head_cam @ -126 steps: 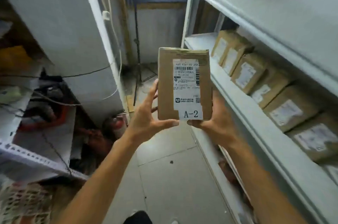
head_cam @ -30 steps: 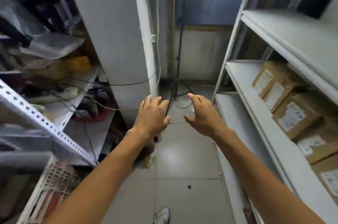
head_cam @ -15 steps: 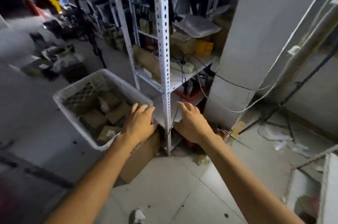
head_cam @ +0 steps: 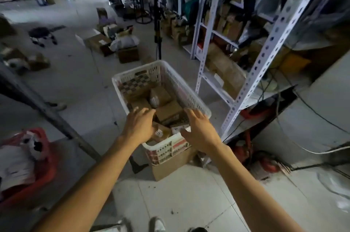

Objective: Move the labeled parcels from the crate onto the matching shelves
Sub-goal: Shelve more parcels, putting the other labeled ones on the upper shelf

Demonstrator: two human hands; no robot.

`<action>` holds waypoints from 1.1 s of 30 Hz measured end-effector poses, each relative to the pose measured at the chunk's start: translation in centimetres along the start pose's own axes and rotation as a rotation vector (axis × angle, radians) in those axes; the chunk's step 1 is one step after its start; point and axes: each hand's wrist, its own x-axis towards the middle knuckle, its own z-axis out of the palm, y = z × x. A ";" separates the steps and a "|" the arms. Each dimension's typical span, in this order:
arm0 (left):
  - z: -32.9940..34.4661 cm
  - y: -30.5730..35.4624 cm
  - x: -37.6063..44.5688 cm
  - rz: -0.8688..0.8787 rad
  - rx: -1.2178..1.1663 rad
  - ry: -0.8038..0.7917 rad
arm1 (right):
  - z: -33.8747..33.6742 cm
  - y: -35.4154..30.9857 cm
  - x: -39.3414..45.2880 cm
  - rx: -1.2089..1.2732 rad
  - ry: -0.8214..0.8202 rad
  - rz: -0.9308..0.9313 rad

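A white slatted plastic crate point(head_cam: 191, 97) stands on a cardboard box point(head_cam: 170, 163) in front of me. Several brown cardboard parcels point(head_cam: 166, 111) with white labels lie inside it. My left hand point(head_cam: 139, 124) hovers over the crate's near left corner, fingers spread and pointing into it, holding nothing. My right hand point(head_cam: 198, 130) is over the near right rim, fingers also apart and empty. Whether either hand touches a parcel is not clear. The near parcels are partly hidden by both hands.
A white perforated metal rack point(head_cam: 246, 87) crowded with boxes stands to the right of the crate. A red basket point(head_cam: 36, 176) with white bags sits at the left. Boxes point(head_cam: 106, 44) and a stool litter the far floor. A dark stand pole point(head_cam: 157, 17) rises behind the crate.
The parcel marked A-2 that both hands held 4.2 s ago is gone from them. My view has turned from the shelf aisle to the crate, and both empty hands have come over it.
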 end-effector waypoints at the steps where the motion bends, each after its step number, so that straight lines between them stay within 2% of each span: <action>1: -0.1 -0.7 0.5 -0.013 0.000 -0.011 | 0.5 -0.4 0.9 0.000 -0.016 -0.003; 12: 0.2 -8.1 8.3 -0.081 0.019 -0.007 | 2.7 -3.5 14.3 -0.039 -0.162 -0.052; 17: -0.3 -10.2 13.1 -0.138 -0.023 -0.023 | 3.0 -3.2 21.8 0.022 -0.213 -0.049; 22: -0.9 -12.2 17.5 -0.187 -0.028 -0.029 | 3.0 -3.0 28.3 0.070 -0.200 -0.071; 29: 0.8 -16.3 23.2 -0.284 -0.106 -0.126 | 5.3 -3.4 36.0 0.078 -0.294 -0.056; 33: 2.8 -19.6 27.7 -0.311 -0.226 -0.190 | 8.2 -2.9 41.3 0.075 -0.346 -0.023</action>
